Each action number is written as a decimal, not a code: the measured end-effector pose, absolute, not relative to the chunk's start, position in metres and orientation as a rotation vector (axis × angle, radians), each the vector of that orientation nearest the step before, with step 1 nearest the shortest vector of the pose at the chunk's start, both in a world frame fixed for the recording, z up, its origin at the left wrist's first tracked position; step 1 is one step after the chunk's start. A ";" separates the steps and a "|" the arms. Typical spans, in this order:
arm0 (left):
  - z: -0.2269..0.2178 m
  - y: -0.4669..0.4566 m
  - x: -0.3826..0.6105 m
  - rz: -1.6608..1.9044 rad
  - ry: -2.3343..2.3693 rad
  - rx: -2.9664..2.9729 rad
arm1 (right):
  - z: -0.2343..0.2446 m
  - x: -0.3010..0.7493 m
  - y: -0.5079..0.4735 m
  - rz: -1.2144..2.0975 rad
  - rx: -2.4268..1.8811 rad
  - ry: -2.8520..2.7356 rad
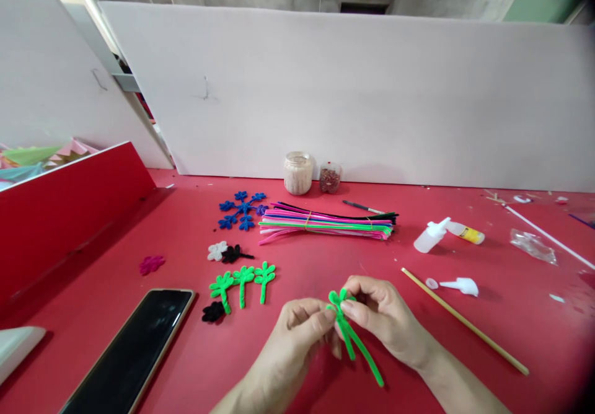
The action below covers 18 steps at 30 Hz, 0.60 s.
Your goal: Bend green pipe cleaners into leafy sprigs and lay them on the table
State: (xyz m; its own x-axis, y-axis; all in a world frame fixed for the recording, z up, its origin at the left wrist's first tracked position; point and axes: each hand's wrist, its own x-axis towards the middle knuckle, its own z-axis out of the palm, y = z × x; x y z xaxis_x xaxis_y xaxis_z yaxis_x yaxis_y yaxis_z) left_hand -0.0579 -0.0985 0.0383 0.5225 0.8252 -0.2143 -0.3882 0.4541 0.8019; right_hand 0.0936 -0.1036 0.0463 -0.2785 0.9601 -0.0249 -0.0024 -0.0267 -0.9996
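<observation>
Between my two hands is a green pipe cleaner (357,339), looped into small petals at the top with two loose ends hanging down to the right. My left hand (302,333) pinches its left petal between thumb and fingers. On the other side, my right hand (383,315) grips the upper right loops with thumb and forefinger. To the left lie several finished green pipe-cleaner sprigs (243,284) with twisted stems. A black pipe-cleaner flower (214,312) touches or nearly touches the leftmost one.
Behind the hands lies a banded bundle of coloured pipe cleaners (325,223). A blue snowflake shape (244,209) is left of it. A phone (132,346) rests at front left, a wooden stick (465,321) at right. Glue bottles (430,237) and two jars (298,173) stand farther back.
</observation>
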 end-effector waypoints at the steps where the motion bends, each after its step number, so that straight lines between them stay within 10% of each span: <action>1: 0.039 -0.098 -0.058 0.796 0.685 0.804 | 0.047 0.093 -0.104 1.408 -1.092 -1.421; 18: 0.034 -0.092 -0.061 0.952 0.855 0.941 | 0.041 0.088 -0.104 1.260 -1.213 -1.577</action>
State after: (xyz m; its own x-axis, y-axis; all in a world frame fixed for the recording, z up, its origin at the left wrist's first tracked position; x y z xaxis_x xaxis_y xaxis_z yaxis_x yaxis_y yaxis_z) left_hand -0.0610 -0.0920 0.0341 0.3394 0.9238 -0.1773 -0.2745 0.2776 0.9207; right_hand 0.0877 -0.1039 0.0414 -0.2536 0.9673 0.0041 0.2097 0.0591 -0.9760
